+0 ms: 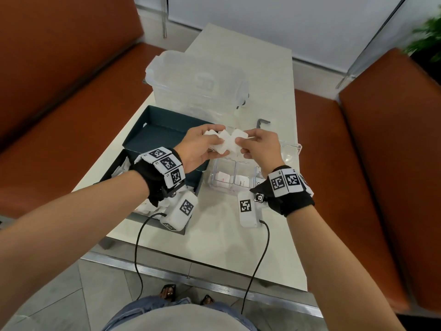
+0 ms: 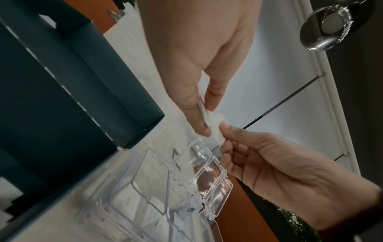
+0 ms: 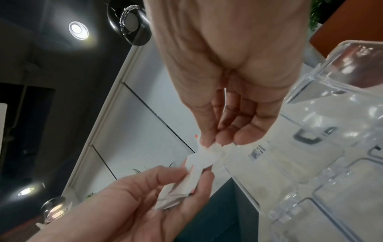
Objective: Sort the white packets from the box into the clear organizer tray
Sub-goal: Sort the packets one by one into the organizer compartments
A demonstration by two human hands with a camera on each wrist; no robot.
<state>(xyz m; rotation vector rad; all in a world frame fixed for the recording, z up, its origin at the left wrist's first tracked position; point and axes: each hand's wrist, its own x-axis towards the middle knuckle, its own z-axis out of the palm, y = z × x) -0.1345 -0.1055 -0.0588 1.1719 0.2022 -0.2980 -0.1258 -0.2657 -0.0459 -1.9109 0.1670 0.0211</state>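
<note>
Above the clear organizer tray (image 1: 216,188) my two hands meet over a small bunch of white packets (image 1: 226,143). My left hand (image 1: 216,145) grips the stack of packets (image 3: 178,188) between thumb and fingers. My right hand (image 1: 242,145) pinches the end of one packet (image 3: 204,158) at the top of that stack. The left wrist view shows the same pinch, packet (image 2: 217,129) between both hands. The tray (image 2: 165,188) holds a few packets in its near compartments. More packets (image 1: 120,168) lie in the dark box (image 1: 157,137) under my left wrist.
A large clear lidded container (image 1: 198,82) stands behind the box. A bent metal key (image 1: 262,122) and a small clear cup (image 1: 290,151) lie right of the tray. Orange bench seats flank the white table (image 1: 214,235). Wrist cables hang over its near edge.
</note>
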